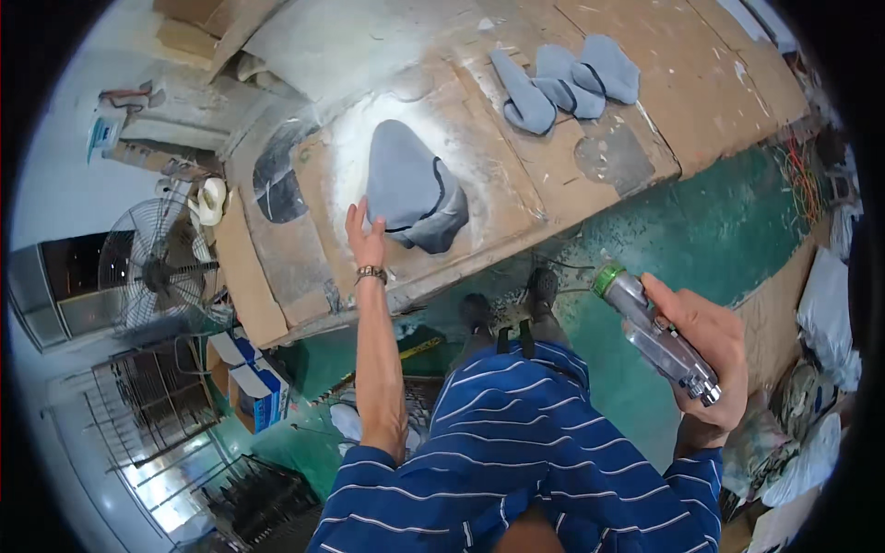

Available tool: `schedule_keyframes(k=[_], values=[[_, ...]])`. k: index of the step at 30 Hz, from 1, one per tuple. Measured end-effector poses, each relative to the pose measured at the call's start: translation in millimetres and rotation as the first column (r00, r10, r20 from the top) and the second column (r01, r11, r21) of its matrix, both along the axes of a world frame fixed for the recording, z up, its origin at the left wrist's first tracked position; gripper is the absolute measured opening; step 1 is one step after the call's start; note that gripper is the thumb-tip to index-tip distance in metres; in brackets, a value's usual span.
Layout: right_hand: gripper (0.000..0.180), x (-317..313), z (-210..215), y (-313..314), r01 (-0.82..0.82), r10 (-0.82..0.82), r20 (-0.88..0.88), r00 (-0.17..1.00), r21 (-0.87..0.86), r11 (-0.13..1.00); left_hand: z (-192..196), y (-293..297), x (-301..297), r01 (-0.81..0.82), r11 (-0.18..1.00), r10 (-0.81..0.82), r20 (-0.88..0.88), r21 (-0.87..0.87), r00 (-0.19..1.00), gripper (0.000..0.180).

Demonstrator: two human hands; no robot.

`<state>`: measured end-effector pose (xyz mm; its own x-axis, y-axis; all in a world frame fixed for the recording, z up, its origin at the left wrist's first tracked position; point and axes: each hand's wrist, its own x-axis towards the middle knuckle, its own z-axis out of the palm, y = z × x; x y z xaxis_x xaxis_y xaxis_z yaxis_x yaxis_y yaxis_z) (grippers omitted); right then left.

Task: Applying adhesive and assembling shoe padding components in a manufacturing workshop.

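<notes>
A large grey fabric piece with dark edging, rounded and tapering at its far end, lies on the worktable over white-dusted cardboard. Its near right side is folded into a darker grey flap. My left hand rests at its near left edge, fingers apart, the thumb touching or almost touching the fabric. Off to the right, beyond the table's edge, my right hand grips a handheld tool with a grey see-through body, a green collar and a shiny metal fitting. Its exact kind I cannot make out.
Several smaller grey fabric pieces lie farther back on the cardboard-covered table. A standing fan and an open blue-and-white box are at left. White sacks and orange cords are at right. Below shows green floor.
</notes>
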<state>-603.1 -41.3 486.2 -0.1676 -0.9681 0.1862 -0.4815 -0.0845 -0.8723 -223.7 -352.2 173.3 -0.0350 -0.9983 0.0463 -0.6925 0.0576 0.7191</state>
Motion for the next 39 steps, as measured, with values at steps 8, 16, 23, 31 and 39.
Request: schedule_keyframes(k=[8,16,23,31,39], values=[[0.065,27.2,19.0,-29.8,-0.057,0.059,-0.106,0.993,0.022,0.998,11.2,56.9,29.3,-0.222,0.975,0.189,-0.548,0.005,0.815,0.051],[0.062,56.3,46.7,-29.8,-0.148,0.174,-0.225,0.959,0.127,0.981,-57.9,158.8,131.8,-0.409,0.885,0.462,-0.307,0.222,0.832,0.038],[0.061,75.8,58.0,-33.8,-0.173,0.207,-0.263,0.942,0.145,0.974,-97.6,192.6,151.3,-0.438,0.854,0.508,-0.268,0.281,0.818,0.036],[0.064,92.6,45.6,-34.3,0.076,-0.050,-0.265,0.963,0.090,0.993,-47.0,142.0,103.3,-0.284,0.949,0.313,-0.324,0.134,0.893,0.036],[0.063,65.3,51.2,-31.3,-0.209,0.238,-0.275,0.931,0.131,0.969,18.1,89.8,42.6,-0.311,0.950,0.257,-0.477,-0.037,0.840,0.032]])
